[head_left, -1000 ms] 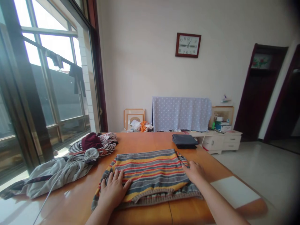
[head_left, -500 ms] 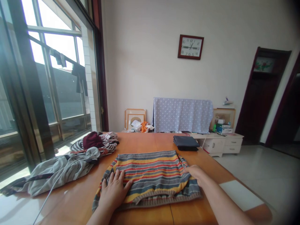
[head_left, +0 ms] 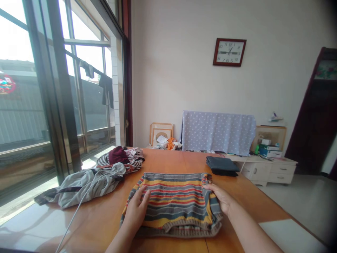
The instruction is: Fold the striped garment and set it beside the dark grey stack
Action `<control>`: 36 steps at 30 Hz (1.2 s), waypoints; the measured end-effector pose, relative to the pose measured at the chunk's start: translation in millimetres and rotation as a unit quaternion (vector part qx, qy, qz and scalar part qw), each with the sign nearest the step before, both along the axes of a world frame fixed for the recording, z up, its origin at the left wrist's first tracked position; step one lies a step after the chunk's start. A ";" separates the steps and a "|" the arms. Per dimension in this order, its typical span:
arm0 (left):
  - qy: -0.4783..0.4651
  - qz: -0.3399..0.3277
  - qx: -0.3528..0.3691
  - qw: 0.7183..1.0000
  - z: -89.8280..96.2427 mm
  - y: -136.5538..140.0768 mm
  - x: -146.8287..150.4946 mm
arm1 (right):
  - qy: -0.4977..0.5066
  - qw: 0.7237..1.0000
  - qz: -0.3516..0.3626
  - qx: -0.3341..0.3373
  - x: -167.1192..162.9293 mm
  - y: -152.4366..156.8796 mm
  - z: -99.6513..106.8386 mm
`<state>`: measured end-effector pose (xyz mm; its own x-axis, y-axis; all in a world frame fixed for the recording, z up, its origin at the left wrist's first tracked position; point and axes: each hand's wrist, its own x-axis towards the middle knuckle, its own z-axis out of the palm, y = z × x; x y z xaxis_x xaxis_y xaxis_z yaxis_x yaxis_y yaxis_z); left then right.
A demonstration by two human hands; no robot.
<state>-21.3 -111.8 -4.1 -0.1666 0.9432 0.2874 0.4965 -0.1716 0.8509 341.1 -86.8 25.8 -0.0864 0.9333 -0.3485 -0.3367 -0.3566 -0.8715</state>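
Note:
A striped knit sweater (head_left: 176,200) in grey, yellow, red and dark blue-green lies folded on the wooden table in front of me, its brown ribbed hem toward me. My left hand (head_left: 137,209) rests on its left side, tipped on edge, with thumb and forefinger stretched out and apart. The other fingers are mostly hidden. At the right edge my right hand (head_left: 221,197) pinches the knit, thumb on top and fingers out of sight beneath or behind it. The cloth bunches along that edge.
Left of the sweater, a grey garment (head_left: 86,188) and a pile of striped and maroon clothes (head_left: 119,158) lie on the table (head_left: 168,160). A grey cord (head_left: 76,211) crosses the grey garment. Dark folded clothing (head_left: 222,166) sits at the back right, beside the table's edge.
My left hand has turned from flat and spread onto its edge. The sweater's right side has been drawn inward by my right hand, so it looks narrower. The view has swung left.

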 end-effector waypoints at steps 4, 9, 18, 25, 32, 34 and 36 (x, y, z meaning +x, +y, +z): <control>-0.294 -0.053 -0.029 0.954 6.3 -5.9 -15.9 | 0.011 0.997 0.054 0.059 -40.0 14.0 18.6; -0.524 -0.046 -0.095 0.845 3.6 -7.1 -33.4 | 0.014 0.988 0.110 0.111 -108.2 31.6 40.9; -0.596 -0.047 -0.126 0.791 2.6 -5.4 -41.5 | 0.006 0.983 0.178 0.047 -256.1 32.8 10.4; -0.607 -0.048 -0.125 0.783 -0.5 -5.6 -42.1 | -0.009 0.988 0.148 0.042 -278.9 32.2 -8.7; -0.602 -0.052 -0.140 0.785 4.3 -9.1 -42.4 | 0.037 0.975 0.185 0.117 -284.7 24.7 8.7; -0.596 -0.061 -0.152 0.786 6.6 -12.2 -42.4 | 0.008 0.962 0.253 0.098 -286.0 16.3 3.7; -0.599 -0.063 -0.156 0.783 8.3 -15.0 -42.3 | -0.023 0.953 0.294 0.076 -282.7 10.7 -1.0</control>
<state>-63.6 -126.8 4.2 -0.0400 0.9667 -0.2526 -0.6944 0.1549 0.7027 58.5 -76.1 24.7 -0.5978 0.7684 -0.2285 -0.0790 -0.3401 -0.9371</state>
